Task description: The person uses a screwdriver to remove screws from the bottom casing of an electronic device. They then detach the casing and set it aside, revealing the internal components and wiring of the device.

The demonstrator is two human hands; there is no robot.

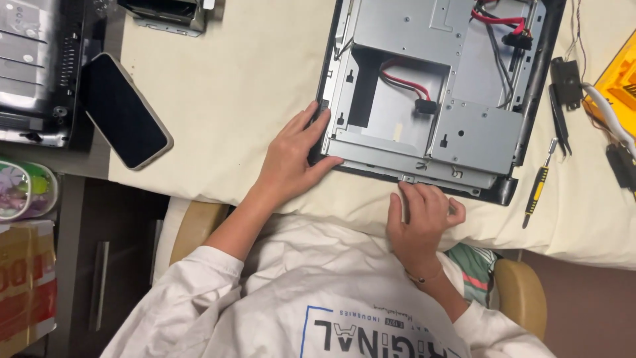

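Left hand [291, 156]: gripping chassis [424, 99] corner, fingers spread.
Right hand [424, 215]: pressing chassis near edge, fingers curled.
Risk: chassis is overhanging the surface [245, 86]; may be slipping off.

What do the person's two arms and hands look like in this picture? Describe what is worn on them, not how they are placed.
Both arms wear loose white sleeves pushed up, leaving the forearms bare. The left hand wears no ring or glove that shows. The right hand is also bare, with a thin bracelet at the wrist.
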